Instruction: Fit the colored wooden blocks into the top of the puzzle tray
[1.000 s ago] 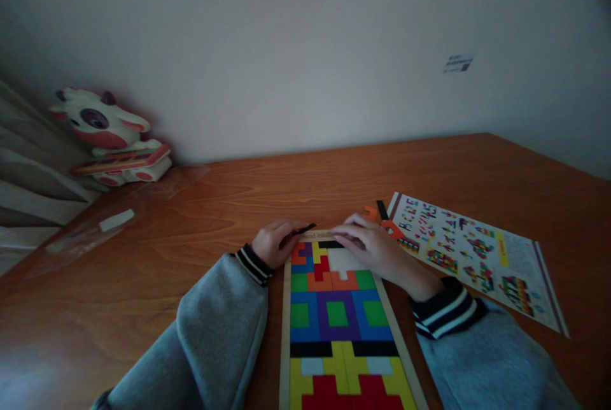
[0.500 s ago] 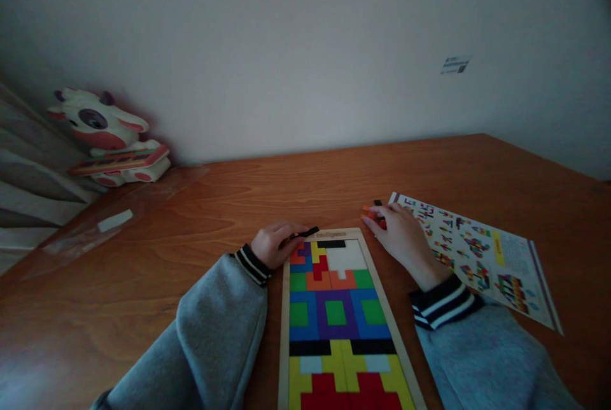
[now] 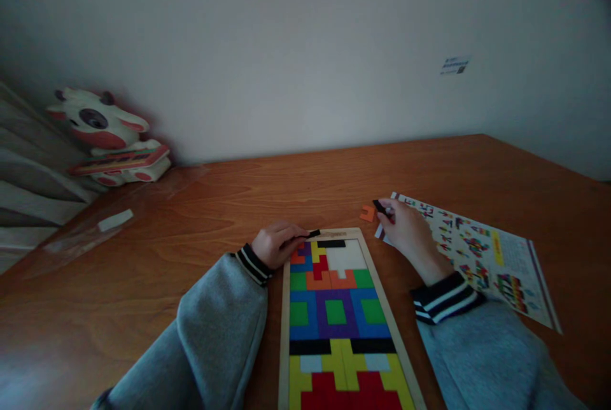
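A wooden frame (image 3: 284, 314) lies before me, filled mostly with coloured block pieces; a pale unfilled area (image 3: 352, 256) shows at its upper right. My left hand (image 3: 278, 244) rests at the frame's upper left corner, its fingers closed on a small black piece (image 3: 314, 233). To the right of the frame, my right hand (image 3: 411, 232) pinches another black piece (image 3: 380, 207) between thumb and fingers, over the edge of a printed sheet. An orange notched piece (image 3: 367, 212) lies on the table just left of my right fingertips.
The printed pattern sheet (image 3: 496, 257) lies on the wooden table (image 3: 229, 197) at the right, partly under my right arm. A cow-shaped toy (image 3: 114, 136) stands at the back left, beside clear plastic with a white label (image 3: 115, 220). A wall rises behind.
My right hand has shifted slightly right, away from the orange piece, and now holds a black piece. The orange piece is uncovered. My left hand has barely moved; its black piece is angled differently.
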### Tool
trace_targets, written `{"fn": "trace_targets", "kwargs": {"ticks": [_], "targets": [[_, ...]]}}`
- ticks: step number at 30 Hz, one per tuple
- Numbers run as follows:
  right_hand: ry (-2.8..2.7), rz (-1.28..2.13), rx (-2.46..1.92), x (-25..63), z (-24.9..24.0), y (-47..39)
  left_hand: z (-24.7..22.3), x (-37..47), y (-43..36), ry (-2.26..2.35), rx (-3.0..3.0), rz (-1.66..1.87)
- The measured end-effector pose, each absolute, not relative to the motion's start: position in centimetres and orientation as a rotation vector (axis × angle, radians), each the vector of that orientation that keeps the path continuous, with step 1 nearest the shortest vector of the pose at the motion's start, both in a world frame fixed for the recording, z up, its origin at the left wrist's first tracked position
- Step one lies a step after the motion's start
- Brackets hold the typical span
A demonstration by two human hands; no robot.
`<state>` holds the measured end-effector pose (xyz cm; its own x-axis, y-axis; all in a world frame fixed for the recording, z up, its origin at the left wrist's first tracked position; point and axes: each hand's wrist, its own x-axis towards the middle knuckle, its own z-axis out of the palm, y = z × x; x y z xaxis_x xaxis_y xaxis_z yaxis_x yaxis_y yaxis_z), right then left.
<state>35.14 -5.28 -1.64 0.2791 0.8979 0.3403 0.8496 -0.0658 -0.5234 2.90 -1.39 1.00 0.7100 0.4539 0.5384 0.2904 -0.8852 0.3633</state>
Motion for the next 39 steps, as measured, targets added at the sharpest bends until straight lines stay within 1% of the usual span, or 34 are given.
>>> {"fn": "trace_targets", "kwargs": {"ticks": [5,10,16,20,22,25,33,39], "targets": [[-1.434,0.219,-1.848,35.5,-2.0,-4.9,1.1,2.8,-1.4,0.595,2.674,0.933],[-1.441,0.327,-1.760,35.9,-2.0,-5.0,1.1,2.8,-1.4,0.600,2.688,0.923],[-1.580,0.350,-1.625,34.3,1.1,-6.3,1.2,2.8,-1.5,0.588,2.684,0.922],[-1.750,0.670,-1.462,32.4,3.1,-7.6,1.3,2.8,-1.5,0.573,2.704,0.932],[-1.893,0.801,-1.392,31.5,3.4,-8.0,1.3,2.8,-1.5,0.567,2.706,0.937],[-2.020,0.907,-1.364,30.6,3.0,-8.2,1.1,2.8,-1.4,0.569,2.708,0.934],[-2.108,0.743,-1.369,29.7,2.2,-8.1,0.7,2.8,-1.3,0.553,2.702,0.947],[-2.075,0.743,-1.386,29.7,1.7,-8.1,0.7,2.9,-1.2,0.546,2.707,0.948]]}}
